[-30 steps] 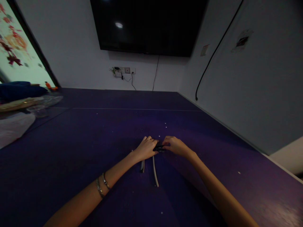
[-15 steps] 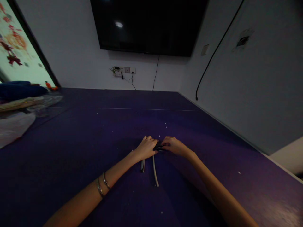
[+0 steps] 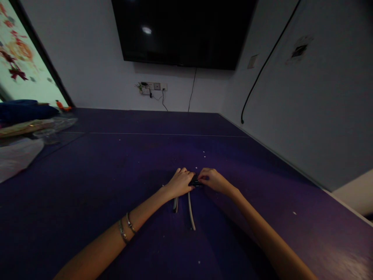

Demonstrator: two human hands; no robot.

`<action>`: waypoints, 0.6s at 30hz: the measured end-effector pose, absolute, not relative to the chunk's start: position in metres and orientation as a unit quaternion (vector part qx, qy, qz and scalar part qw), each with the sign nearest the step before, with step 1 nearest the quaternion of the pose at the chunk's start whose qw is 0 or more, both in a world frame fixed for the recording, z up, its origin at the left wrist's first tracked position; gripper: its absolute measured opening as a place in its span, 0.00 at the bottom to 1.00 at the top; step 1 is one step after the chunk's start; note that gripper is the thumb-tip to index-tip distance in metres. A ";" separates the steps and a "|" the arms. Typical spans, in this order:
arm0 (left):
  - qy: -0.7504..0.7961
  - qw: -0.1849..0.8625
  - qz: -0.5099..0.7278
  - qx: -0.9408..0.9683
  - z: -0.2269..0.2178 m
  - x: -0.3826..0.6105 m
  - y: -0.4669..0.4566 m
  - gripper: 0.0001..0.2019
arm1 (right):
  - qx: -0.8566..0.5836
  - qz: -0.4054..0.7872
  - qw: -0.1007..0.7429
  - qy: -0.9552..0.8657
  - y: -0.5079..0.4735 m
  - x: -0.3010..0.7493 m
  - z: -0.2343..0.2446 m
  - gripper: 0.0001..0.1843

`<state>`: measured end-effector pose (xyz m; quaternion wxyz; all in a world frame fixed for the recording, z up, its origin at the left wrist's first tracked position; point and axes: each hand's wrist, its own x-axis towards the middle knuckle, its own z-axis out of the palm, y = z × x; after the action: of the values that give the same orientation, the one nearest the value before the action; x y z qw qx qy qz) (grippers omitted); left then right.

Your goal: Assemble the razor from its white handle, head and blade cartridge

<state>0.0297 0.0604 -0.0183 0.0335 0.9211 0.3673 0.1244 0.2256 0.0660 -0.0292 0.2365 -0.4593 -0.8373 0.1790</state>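
Observation:
Between my hands, low on the purple surface, lies a small dark object [image 3: 195,182] whose kind I cannot make out. My left hand [image 3: 181,182] is closed around its left end, palm down. The fingertips of my right hand [image 3: 212,180] are pinched together at its right end; whether they hold a smaller part is hidden. A pale, slightly curved strip [image 3: 191,212] lies just below my left hand, pointing toward me. Beside it on the left, a shorter pale strip [image 3: 175,205] is partly covered by my left wrist.
Small white scraps [image 3: 294,213] dot the purple surface [image 3: 131,155]. Plastic bags [image 3: 21,155] and a dark blue bundle [image 3: 27,111] lie at the far left. A television [image 3: 186,35] hangs on the back wall above sockets [image 3: 154,86]; a black cable [image 3: 264,64] hangs down the right wall.
My right fingertips have shifted very slightly left along the dark object. My left hand and the pale strips stay where they were.

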 end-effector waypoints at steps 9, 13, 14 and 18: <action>0.367 0.043 0.136 0.919 -0.021 0.031 0.062 0.14 | -0.460 0.159 0.205 -0.849 0.063 0.222 -0.032 0.08; 0.369 0.037 0.129 0.920 -0.021 0.030 0.062 0.15 | -0.459 0.132 0.185 -0.859 0.062 0.221 -0.029 0.08; 0.370 0.037 0.127 0.919 -0.021 0.030 0.062 0.15 | -0.458 0.124 0.179 -0.862 0.061 0.221 -0.028 0.08; 0.368 0.037 0.128 0.920 -0.020 0.030 0.062 0.15 | -0.447 0.125 0.177 -0.868 0.061 0.222 -0.025 0.09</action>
<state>0.0302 0.0620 -0.0205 0.0366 0.9202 0.3680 0.1281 0.2221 0.0605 -0.0246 0.1771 -0.4472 -0.8678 0.1250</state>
